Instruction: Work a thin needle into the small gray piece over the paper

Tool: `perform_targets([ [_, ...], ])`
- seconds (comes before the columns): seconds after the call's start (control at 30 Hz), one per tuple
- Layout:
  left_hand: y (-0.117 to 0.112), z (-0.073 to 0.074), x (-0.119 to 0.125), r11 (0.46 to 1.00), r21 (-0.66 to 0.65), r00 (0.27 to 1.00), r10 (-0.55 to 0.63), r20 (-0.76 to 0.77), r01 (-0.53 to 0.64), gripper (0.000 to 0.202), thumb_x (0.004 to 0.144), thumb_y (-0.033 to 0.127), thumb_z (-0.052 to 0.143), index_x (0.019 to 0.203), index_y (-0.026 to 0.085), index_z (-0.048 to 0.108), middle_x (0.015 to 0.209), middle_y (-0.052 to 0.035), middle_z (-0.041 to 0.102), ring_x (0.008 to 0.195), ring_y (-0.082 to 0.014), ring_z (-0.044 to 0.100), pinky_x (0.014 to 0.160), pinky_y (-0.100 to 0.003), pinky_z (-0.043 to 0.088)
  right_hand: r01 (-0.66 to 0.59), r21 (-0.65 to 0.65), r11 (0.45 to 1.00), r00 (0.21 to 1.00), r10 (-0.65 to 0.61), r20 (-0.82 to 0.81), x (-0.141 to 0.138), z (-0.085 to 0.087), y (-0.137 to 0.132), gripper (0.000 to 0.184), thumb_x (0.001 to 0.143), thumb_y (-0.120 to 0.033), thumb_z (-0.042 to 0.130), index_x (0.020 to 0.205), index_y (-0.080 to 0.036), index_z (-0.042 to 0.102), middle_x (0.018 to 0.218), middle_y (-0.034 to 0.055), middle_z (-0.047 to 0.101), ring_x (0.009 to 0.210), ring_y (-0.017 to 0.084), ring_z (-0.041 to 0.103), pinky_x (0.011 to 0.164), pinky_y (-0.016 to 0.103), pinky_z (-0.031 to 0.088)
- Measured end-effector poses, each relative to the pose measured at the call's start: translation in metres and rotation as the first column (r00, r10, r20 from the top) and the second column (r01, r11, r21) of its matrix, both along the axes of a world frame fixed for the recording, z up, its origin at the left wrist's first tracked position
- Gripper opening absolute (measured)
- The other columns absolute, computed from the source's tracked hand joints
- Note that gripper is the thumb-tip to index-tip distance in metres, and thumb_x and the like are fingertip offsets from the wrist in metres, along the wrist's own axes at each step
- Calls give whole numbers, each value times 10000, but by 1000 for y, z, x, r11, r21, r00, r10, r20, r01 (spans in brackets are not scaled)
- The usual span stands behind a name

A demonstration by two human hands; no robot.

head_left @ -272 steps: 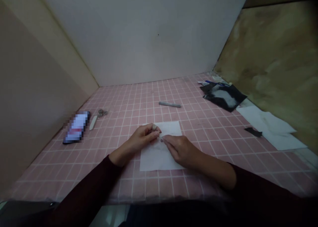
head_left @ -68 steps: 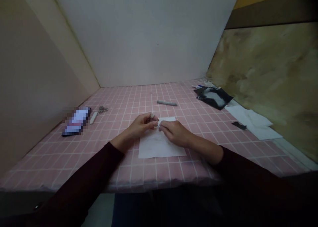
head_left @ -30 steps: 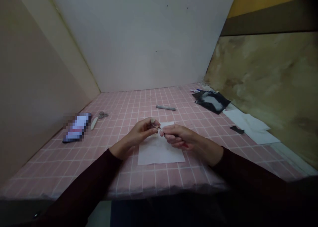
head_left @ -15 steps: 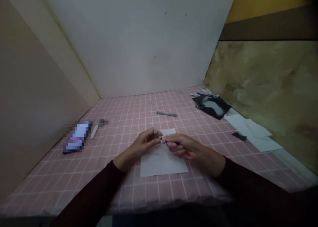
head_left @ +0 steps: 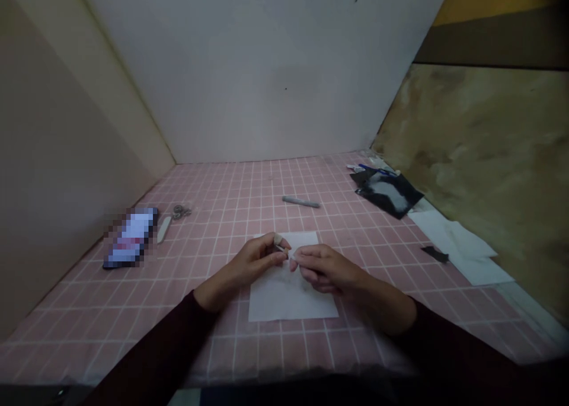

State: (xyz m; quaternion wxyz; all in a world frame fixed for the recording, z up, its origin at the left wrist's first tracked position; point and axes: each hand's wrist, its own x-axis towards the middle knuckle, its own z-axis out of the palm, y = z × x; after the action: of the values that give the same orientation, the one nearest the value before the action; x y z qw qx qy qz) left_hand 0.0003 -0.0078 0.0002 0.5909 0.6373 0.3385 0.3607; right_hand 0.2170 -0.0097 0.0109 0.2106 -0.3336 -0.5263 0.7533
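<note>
A white sheet of paper (head_left: 288,302) lies flat on the table near its front edge. Above it my left hand (head_left: 255,262) pinches a small tan and dark piece (head_left: 287,253) between thumb and fingertips; its kind is too small to tell. Something pale wraps or sits on one of its fingertips. My right hand (head_left: 329,268) is closed, its fingertips almost touching that small piece. A pale thin tip (head_left: 292,255) shows at those fingertips, and the rest of what the hand holds is hidden in the fingers.
A pink checked cloth (head_left: 222,216) covers the table. Behind the hands lies a grey marker-like stick (head_left: 301,201). To the left are a phone (head_left: 131,237), a white strip (head_left: 164,229) and scissors (head_left: 180,211). Black sheets (head_left: 411,198), white papers (head_left: 462,255) and a black scrap (head_left: 434,253) line the right side.
Both hands stay close together over the paper. My right hand has turned slightly, and the red end seen below its fingers is now hidden. The camera view has shifted a little.
</note>
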Motion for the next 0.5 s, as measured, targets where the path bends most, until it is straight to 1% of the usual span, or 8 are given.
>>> perform_targets([
  [0.1, -3, 4, 1, 1000, -1, 1000, -4, 23, 4, 233, 884, 331, 668, 1035, 165, 610, 921, -68, 669, 873, -181, 615, 798, -310, 453, -19, -274, 962, 991, -17, -130, 2, 4, 4, 219, 895, -372, 574, 864, -158, 602, 548, -100, 352, 406, 40, 122, 358, 187, 97],
  [0.2, -4, 4, 1, 1000, -11, 999, 0, 32, 1, 228, 891, 321, 660, 1045, 162, 603, 892, -62, 659, 876, -182, 611, 817, -320, 451, -18, -286, 958, 992, -20, -128, 0, 3, 3, 204, 902, -360, 561, 850, -165, 594, 531, -101, 344, 397, 43, 128, 355, 187, 97],
  [0.27, -5, 2, 0, 1000, -17, 998, 2, 59, -1, 232, 908, 326, 635, 1070, 166, 590, 871, -51, 643, 859, -172, 600, 802, -309, 446, -12, -163, 987, 998, 3, -60, -2, -1, -1, 219, 916, -385, 531, 874, -179, 590, 521, -99, 363, 376, 50, 156, 357, 195, 120],
  [0.33, -3, -1, -1, 999, -17, 998, 29, 61, -28, 233, 912, 338, 627, 1066, 167, 591, 873, -38, 616, 823, -151, 574, 766, -285, 433, 5, 130, 992, 998, -13, 62, -5, -5, -6, 216, 925, -376, 514, 871, -183, 596, 535, -75, 415, 396, 67, 269, 397, 205, 213],
  [0.37, -2, -3, -3, 999, -17, 998, 48, 42, -47, 233, 909, 347, 630, 1049, 164, 598, 864, -29, 597, 792, -138, 554, 736, -271, 422, 20, 315, 949, 991, -61, 121, -7, -6, -8, 203, 922, -353, 518, 846, -182, 599, 562, -55, 451, 441, 81, 346, 445, 216, 272],
  [0.43, 0, -7, -5, 997, -20, 997, 70, -13, -70, 244, 901, 374, 635, 1007, 155, 612, 795, -2, 546, 709, -116, 499, 670, -251, 387, 28, 597, 802, 967, -172, 186, -8, -8, -11, 176, 908, -293, 535, 792, -177, 599, 632, -16, 507, 570, 111, 460, 562, 246, 351],
  [0.47, 1, -8, -6, 998, -19, 997, 66, -36, -67, 250, 904, 387, 628, 990, 153, 616, 763, 9, 525, 681, -110, 476, 648, -246, 371, 20, 642, 767, 961, -192, 199, -8, -8, -11, 168, 903, -275, 539, 784, -175, 601, 652, -8, 519, 602, 116, 477, 590, 254, 361],
  [0.5, 2, -9, -6, 998, -16, 997, 57, -51, -58, 256, 906, 397, 623, 979, 151, 619, 740, 15, 512, 663, -107, 462, 635, -244, 360, 16, 613, 790, 963, -178, 203, -7, -7, -10, 175, 906, -281, 531, 786, -174, 600, 641, -13, 514, 581, 112, 469, 576, 251, 358],
])
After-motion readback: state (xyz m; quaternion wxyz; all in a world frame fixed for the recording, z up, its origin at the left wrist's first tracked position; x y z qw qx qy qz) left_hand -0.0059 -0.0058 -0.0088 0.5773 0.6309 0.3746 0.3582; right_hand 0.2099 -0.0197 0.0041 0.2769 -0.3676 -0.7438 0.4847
